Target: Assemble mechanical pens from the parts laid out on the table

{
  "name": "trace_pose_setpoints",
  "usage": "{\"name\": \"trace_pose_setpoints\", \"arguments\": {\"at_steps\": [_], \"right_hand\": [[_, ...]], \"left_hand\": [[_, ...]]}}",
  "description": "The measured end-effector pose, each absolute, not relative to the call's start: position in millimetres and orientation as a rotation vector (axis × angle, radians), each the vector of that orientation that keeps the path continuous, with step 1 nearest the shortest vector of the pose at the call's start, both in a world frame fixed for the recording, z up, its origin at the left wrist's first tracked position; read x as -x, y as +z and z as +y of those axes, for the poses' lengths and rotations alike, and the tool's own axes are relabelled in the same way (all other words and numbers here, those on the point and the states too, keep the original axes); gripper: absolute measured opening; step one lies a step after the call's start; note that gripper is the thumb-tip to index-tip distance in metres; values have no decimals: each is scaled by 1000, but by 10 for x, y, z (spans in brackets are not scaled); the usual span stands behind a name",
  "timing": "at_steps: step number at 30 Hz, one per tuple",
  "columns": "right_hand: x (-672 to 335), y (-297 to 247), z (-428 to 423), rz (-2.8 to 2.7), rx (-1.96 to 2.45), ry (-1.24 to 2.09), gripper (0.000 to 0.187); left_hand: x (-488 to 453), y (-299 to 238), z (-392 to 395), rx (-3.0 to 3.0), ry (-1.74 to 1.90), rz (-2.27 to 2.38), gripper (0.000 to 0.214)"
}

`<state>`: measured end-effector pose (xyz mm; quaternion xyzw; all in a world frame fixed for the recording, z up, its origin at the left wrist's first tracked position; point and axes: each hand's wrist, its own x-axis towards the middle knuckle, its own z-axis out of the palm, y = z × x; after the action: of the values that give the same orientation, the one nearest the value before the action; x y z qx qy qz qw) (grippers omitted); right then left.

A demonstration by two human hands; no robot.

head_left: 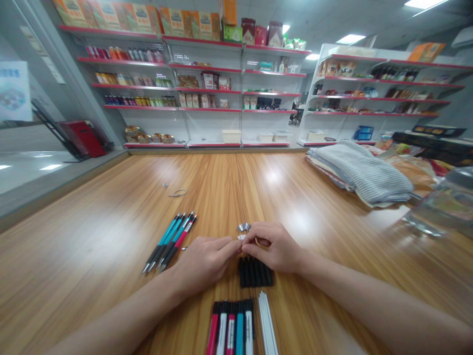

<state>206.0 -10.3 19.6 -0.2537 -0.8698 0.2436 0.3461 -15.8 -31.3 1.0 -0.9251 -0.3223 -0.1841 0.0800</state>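
Observation:
My left hand (211, 256) and my right hand (275, 246) meet at mid-table, fingertips pinched together. Whatever lies between them is too small or hidden to make out. Just beyond the fingertips are small white pieces (241, 237), partly covered by my right hand, and a row of silver pen tips (244, 227). Black rubber grips (255, 272) lie side by side below my right hand. Nearer me are pen barrels (231, 328) in pink, white and blue, beside a bundle of thin white refills (268, 323). Several whole pens (171, 241) lie left of my left hand.
A bent wire loop (178, 193) and a tiny shiny piece (164, 185) lie farther off on the wooden table (111, 217). Folded striped cloth (364, 170) and a clear jar (441, 207) stand to the right. Stocked shelves (207, 88) rise behind.

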Motion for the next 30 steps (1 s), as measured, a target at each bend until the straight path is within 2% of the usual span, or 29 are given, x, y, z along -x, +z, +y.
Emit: {"name": "trace_pose_setpoints", "arguments": {"at_steps": [12,15,18,22,26,30], "right_hand": [[-2305,141,216,-2155,929,428,16],[-2346,158,255,-2164,888,269,14],[-2301,234,162,-2284,742,9,11],[-2179,380,-41,-2495,565,-218,18],[-2098,562,-199,-2649,599,-267,24],[-2114,783,-345,-2765,738,-256,17]], "left_hand": [[172,19,-276,2728,-725,-1221,19],[180,5,-269,2689,-756,-1255,18],[176,0,-276,2671,-783,-1218,17],[160,18,-309,2673,-789,-1094,15],[164,21,-326,2653,-832,-992,11],[187,13,-321,2658,-922,-992,11]]}}
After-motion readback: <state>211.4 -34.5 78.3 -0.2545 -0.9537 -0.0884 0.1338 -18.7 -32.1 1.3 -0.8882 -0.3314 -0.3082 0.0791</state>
